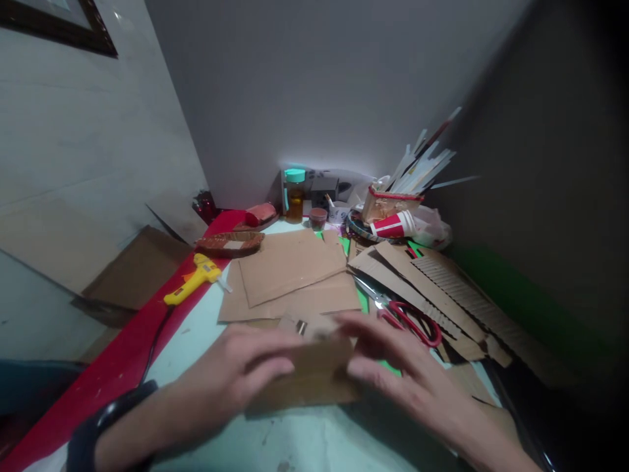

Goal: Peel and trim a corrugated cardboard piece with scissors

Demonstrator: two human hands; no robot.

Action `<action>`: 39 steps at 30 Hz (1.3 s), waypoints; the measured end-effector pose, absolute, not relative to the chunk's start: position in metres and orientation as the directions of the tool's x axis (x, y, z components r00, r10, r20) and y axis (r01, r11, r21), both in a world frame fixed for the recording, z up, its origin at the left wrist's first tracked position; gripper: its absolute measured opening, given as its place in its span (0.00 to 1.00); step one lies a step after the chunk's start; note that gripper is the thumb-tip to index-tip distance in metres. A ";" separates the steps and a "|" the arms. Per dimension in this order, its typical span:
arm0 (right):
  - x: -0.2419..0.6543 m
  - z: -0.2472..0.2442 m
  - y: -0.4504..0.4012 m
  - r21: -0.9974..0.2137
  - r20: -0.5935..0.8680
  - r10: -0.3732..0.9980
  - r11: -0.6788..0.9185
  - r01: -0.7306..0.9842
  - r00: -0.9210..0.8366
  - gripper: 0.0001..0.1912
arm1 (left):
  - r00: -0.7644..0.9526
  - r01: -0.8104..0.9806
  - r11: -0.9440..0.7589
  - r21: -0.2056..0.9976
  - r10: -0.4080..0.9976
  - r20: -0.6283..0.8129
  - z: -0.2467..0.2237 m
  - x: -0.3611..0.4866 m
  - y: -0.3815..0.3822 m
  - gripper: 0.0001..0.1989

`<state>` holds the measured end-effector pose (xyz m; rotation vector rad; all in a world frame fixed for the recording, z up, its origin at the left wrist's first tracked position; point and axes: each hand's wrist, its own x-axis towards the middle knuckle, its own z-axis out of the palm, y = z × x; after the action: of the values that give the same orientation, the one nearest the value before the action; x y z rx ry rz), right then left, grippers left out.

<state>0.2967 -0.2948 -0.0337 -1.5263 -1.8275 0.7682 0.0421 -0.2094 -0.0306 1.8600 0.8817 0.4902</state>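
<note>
A folded or box-like brown cardboard piece stands near the front of the table, between my hands. My left hand grips its left side, thumb on the near face and fingers over the top edge. At its right edge, my right hand has its thumb and fingers around the corner, slightly blurred. A small shiny metal piece shows just behind the top edge, on a pale surface. Flat cardboard sheets lie beyond my hands. Whatever is behind the cardboard piece is partly hidden.
A yellow glue gun lies at the left with its cord. Red-handled scissors and cardboard strips lie at the right. Farther back are a woven tray, a bottle, a paper cup and a box of sticks.
</note>
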 end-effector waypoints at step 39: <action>0.312 -0.059 -0.304 -0.499 0.158 0.960 0.279 0.820 -0.231 0.21 | 0.477 0.418 0.115 0.901 0.816 -0.326 -0.068 0.063 -0.201 0.18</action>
<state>0.3121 -0.3037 -0.0592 -1.6011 -2.1235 0.4359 0.0626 -0.2011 -0.0684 1.5057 1.1276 0.4078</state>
